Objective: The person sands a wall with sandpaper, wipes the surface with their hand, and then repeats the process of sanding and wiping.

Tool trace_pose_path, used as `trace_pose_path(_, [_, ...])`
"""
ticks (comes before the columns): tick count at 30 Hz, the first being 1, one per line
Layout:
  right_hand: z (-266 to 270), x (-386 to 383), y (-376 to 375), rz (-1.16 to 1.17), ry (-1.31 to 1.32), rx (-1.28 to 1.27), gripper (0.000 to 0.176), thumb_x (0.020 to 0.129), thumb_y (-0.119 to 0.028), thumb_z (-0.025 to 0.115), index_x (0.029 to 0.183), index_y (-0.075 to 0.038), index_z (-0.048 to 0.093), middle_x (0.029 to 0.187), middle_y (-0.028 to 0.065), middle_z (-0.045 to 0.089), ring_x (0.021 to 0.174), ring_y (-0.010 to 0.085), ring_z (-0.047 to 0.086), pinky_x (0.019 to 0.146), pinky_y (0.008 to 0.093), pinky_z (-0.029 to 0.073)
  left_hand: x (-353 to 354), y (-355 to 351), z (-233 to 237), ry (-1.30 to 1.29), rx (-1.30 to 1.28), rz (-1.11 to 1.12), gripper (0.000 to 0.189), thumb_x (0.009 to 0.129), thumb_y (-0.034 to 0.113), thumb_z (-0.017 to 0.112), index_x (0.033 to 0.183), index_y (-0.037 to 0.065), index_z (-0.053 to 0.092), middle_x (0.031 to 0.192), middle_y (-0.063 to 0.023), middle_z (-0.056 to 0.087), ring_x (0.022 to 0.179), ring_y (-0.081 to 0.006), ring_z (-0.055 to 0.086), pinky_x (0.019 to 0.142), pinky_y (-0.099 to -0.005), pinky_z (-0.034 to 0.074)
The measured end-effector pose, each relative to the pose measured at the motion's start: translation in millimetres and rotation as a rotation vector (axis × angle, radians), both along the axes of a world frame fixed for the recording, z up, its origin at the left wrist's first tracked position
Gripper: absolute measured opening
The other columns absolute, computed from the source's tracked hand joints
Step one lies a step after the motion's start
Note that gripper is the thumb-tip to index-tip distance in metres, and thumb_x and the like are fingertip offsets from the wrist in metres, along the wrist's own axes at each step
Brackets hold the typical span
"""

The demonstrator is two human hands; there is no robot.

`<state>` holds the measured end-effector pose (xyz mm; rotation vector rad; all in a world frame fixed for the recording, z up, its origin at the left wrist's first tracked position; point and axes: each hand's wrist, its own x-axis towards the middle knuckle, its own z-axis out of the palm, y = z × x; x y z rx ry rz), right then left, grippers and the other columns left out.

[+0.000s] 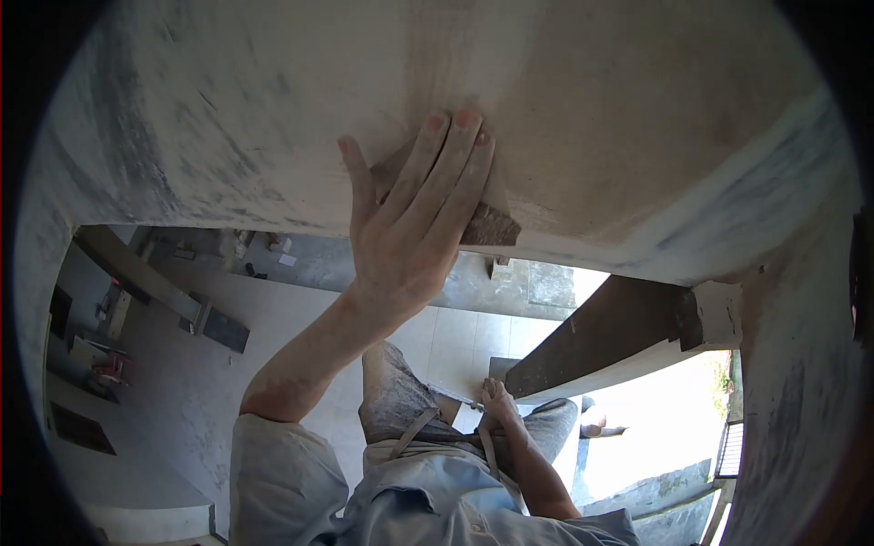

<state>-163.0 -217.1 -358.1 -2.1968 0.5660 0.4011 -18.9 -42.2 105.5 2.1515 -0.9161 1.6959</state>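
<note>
My left hand (pixel 410 214) is raised and pressed flat against a pale, dusty plastered surface (pixel 300 82) overhead, its back towards me and the outer finger spread. Under the palm and fingers is a folded brown sheet of what looks like sandpaper (pixel 492 227), held against the plaster; its corners stick out on both sides. The thumb is hidden. Low down by my lap, my right hand (pixel 496 400) is closed, near the lower end of a dark beam (pixel 596 337). What its fingers grip is too small to make out.
A plastered edge (pixel 719 314) meets the dark beam at right. Far below lie a tiled floor (pixel 455 341) and a grey ledge (pixel 546 282). Another beam with a dark end (pixel 225 329) juts in at left. A red item (pixel 111 366) stands among clutter. Bright daylight enters at lower right.
</note>
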Motion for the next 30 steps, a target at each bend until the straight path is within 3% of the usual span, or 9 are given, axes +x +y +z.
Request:
trace_pose_path(3, [-3,-4,-1,0.017,-0.093,0.047,0.052,0.089,-0.038,0.058,0.127,-0.005,0.049,0.126,0.0271,0.056,0.115,0.0442,0.055,0.098,0.0478,0.046,5,7,-26,-0.046,0.013,0.044,0.032,0.090,0.024,0.054,0.119,0.017,0.065,0.133,-0.0009,0.059,0.128,-0.0151,0.051,0.112,-0.0714,0.002])
trace_pose_path(6, [-27,0,-3,0.042,-0.019,-0.005,0.053,0.089,-0.039,0.057,0.128,-0.005,0.048,0.124,0.0271,0.057,0.114,0.0445,0.056,0.096,0.0484,0.046,4,-6,18,-0.082,0.015,0.009,0.031,0.090,0.023,0.054,0.118,0.016,0.065,0.135,-0.0014,0.058,0.130,-0.0154,0.049,0.112,-0.0722,0.002])
trace_pose_path(7, [14,-1,2,0.048,0.074,-0.022,0.054,0.090,-0.041,0.055,0.129,-0.005,0.048,0.121,0.0272,0.059,0.113,0.0448,0.056,0.095,0.0489,0.046,0,-11,38,-0.091,0.024,-0.002,0.032,0.090,0.023,0.053,0.118,0.016,0.065,0.135,-0.0014,0.058,0.130,-0.0156,0.049,0.112,-0.0720,0.002])
trace_pose_path(9, [10,-9,4,0.028,0.031,-0.010,0.054,0.091,-0.043,0.054,0.129,-0.005,0.048,0.120,0.0269,0.060,0.113,0.0447,0.056,0.095,0.0491,0.047,-6,-18,69,-0.104,0.040,-0.026,0.032,0.090,0.023,0.053,0.119,0.016,0.065,0.137,-0.0014,0.056,0.131,-0.0160,0.048,0.112,-0.0716,0.002])
trace_pose_path(14, [3,-6,-2,0.030,-0.073,0.019,0.055,0.092,-0.042,0.054,0.129,-0.003,0.048,0.125,0.0248,0.058,0.116,0.0434,0.055,0.096,0.0481,0.046,-5,-6,-17,0.038,-0.011,0.030,0.035,0.090,0.024,0.053,0.123,0.014,0.063,0.135,-0.0019,0.057,0.131,-0.0174,0.048,0.112,-0.0707,0.002])
trace_pose_path(18, [3,-8,-3,0.026,-0.107,0.045,0.052,0.092,-0.042,0.053,0.126,-0.003,0.049,0.123,0.0265,0.058,0.116,0.0437,0.055,0.096,0.0481,0.046,-2,-7,-22,-0.016,-0.061,0.004,0.035,0.092,0.025,0.052,0.123,0.014,0.063,0.135,-0.0027,0.058,0.133,-0.0181,0.047,0.112,-0.0708,0.002])
trace_pose_path(23, [2,-12,-1,0.021,0.026,-0.003,0.053,0.092,-0.045,0.053,0.127,-0.005,0.049,0.121,0.0285,0.059,0.115,0.0447,0.055,0.095,0.0484,0.046,-4,-28,60,-0.086,-0.090,-0.031,0.035,0.092,0.027,0.052,0.122,0.013,0.063,0.134,-0.0030,0.058,0.134,-0.0185,0.045,0.112,-0.0699,-0.002])
trace_pose_path(28, [-3,-8,-2,0.006,-0.132,0.028,0.052,0.094,-0.043,0.052,0.129,-0.005,0.049,0.125,0.0251,0.058,0.115,0.0433,0.056,0.095,0.0480,0.047,-3,-6,-33,0.067,-0.104,0.002,0.036,0.093,0.030,0.050,0.123,0.014,0.063,0.136,-0.0041,0.057,0.136,-0.0197,0.043,0.111,-0.0701,-0.006])
trace_pose_path(30, [-5,0,-2,0.034,-0.126,0.014,0.051,0.094,-0.042,0.052,0.130,-0.005,0.048,0.122,0.0251,0.059,0.114,0.0431,0.056,0.094,0.0480,0.047,1,-1,-36,0.036,-0.082,0.024,0.038,0.093,0.033,0.049,0.123,0.014,0.063,0.136,-0.0043,0.056,0.136,-0.0200,0.042,0.111,-0.0701,-0.007])
